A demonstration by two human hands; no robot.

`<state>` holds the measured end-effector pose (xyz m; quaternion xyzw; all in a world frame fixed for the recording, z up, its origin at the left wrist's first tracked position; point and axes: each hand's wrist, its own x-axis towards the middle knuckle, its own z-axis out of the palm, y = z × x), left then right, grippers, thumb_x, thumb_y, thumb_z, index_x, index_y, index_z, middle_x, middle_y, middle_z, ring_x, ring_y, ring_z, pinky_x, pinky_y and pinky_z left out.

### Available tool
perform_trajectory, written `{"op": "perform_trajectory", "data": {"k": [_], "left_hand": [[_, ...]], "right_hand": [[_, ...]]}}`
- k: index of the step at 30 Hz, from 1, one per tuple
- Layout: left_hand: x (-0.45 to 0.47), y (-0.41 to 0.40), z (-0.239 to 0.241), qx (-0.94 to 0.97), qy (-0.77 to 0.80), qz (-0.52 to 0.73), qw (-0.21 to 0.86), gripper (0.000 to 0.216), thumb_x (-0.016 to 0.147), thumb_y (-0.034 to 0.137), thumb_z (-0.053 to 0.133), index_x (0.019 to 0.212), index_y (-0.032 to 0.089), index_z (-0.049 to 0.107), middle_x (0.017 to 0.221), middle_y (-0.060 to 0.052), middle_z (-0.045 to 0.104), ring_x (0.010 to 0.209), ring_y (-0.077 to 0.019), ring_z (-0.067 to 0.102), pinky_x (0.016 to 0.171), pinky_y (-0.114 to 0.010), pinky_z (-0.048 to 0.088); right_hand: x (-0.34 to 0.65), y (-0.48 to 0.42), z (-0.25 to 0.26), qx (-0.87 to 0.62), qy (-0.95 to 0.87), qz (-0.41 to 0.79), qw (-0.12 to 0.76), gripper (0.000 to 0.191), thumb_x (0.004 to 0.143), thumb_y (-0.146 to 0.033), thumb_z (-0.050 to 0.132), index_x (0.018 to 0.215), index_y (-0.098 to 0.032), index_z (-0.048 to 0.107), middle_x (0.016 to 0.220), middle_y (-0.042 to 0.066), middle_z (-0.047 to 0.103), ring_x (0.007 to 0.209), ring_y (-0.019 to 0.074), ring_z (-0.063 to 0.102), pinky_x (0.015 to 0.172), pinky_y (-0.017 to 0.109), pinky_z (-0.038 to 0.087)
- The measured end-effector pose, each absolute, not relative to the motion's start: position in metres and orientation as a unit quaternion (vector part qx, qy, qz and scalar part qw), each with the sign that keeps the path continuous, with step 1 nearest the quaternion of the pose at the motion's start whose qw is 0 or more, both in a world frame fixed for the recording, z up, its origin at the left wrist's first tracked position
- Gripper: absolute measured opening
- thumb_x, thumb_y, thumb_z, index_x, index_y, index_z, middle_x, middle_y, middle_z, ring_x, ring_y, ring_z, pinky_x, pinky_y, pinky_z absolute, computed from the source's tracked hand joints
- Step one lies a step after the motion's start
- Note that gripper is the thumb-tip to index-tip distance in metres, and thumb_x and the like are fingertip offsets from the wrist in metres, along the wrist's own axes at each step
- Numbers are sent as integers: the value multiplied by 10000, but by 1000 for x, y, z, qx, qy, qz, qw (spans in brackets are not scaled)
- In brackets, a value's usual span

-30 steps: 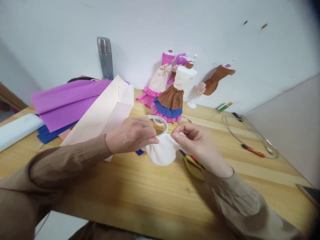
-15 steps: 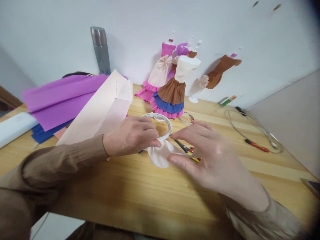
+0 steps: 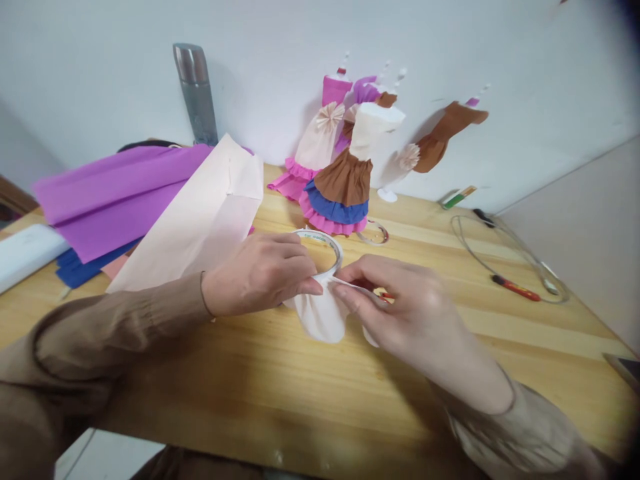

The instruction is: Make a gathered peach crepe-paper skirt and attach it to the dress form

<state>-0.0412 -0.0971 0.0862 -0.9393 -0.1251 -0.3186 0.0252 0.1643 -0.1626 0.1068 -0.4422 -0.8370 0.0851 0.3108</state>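
My left hand (image 3: 263, 275) is closed around the near left side of a roll of double-sided tape (image 3: 339, 253), its thumb pressing on a strip of cream crepe paper (image 3: 323, 320). The strip hangs in loose folds below the roll. Between thumb and forefinger, my right hand (image 3: 420, 313) pinches the strip's upper edge, close to the roll's right rim. Part of the strip is hidden behind the right fingers. Scissors lie behind that hand, with only a bit of red handle (image 3: 384, 293) showing.
Behind the hands stand mannequins in paper dresses, one with a brown, blue and pink skirt (image 3: 345, 183). A second tape ring (image 3: 376, 233) lies beside it. Purple paper (image 3: 120, 193) and cream paper (image 3: 200, 207) are piled left. A bottle (image 3: 199, 100) stands behind; a cable tool (image 3: 515, 288) lies right.
My right hand's fingers have closed on the paper strip near the roll. The strip's folds have shifted, and the scissors are now mostly covered. My left hand keeps its grip.
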Motion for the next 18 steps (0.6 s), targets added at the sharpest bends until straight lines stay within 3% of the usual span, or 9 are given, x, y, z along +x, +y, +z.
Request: {"op": "perform_trajectory", "data": {"k": [9, 18], "left_hand": [[-42, -97, 86, -933, -136, -334, -10, 380, 960, 356, 427, 658, 154, 539, 591, -9, 539, 608, -131, 456, 590, -244, 372], [-41, -95, 83, -930, -122, -345, -45, 378, 953, 368, 444, 652, 155, 529, 577, 3, 517, 593, -125, 443, 573, -243, 377]], "right_hand": [[157, -163, 99, -410, -832, 130, 350, 140, 872, -137, 560, 741, -183, 582, 612, -21, 547, 520, 85, 473, 493, 228, 380], [160, -161, 102, -438, -788, 239, 359, 127, 854, -163, 576, 739, -173, 630, 628, -12, 627, 531, 82, 528, 474, 200, 397]]}}
